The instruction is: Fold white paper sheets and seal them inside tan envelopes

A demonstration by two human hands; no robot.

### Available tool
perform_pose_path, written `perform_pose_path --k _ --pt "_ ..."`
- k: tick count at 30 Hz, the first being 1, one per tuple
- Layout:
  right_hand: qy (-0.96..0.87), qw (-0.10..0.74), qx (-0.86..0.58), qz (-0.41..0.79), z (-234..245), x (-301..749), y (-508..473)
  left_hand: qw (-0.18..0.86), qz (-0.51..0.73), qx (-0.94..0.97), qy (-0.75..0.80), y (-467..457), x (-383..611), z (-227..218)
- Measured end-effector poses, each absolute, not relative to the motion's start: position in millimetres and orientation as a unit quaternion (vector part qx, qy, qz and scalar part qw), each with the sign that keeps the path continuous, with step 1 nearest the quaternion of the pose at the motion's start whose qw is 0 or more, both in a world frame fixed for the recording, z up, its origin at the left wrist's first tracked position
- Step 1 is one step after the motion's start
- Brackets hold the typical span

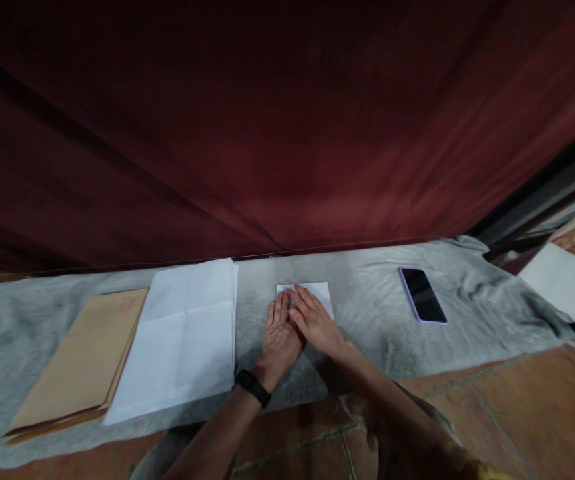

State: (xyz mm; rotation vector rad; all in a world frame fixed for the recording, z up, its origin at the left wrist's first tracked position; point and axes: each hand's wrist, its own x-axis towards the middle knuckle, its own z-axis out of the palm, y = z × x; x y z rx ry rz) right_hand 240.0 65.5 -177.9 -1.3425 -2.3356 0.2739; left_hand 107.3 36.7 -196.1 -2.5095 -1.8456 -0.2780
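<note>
A small folded sheet of white paper [323,293] lies on the grey cloth in the middle. My left hand [282,333] rests flat on its left part, fingers stretched out, with a black band on the wrist. Against it lies my right hand [315,320], palm down with extended fingers, pressing on the paper. The two hands touch along their inner sides and hide much of the sheet. Left of them is a stack of large white paper sheets [182,333] with fold creases on top. Beside that stack lie brown envelopes [85,353].
A phone [423,295] in a light purple case lies to the right on the grey cloth [367,300]. Behind the cloth hangs a dark red curtain [287,133]. Tiled floor [527,400] shows in front. A white sheet [565,283] is at the far right.
</note>
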Motion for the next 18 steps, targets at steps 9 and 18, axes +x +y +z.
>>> perform_pose_path --k 9,18 --pt "-0.835 0.178 -0.520 0.024 -198 256 66 0.014 -0.125 -0.771 -0.624 37 106 -198" --pt "-0.813 0.139 -0.565 -0.007 -198 279 68 0.018 -0.118 -0.745 -0.657 35 94 -188"
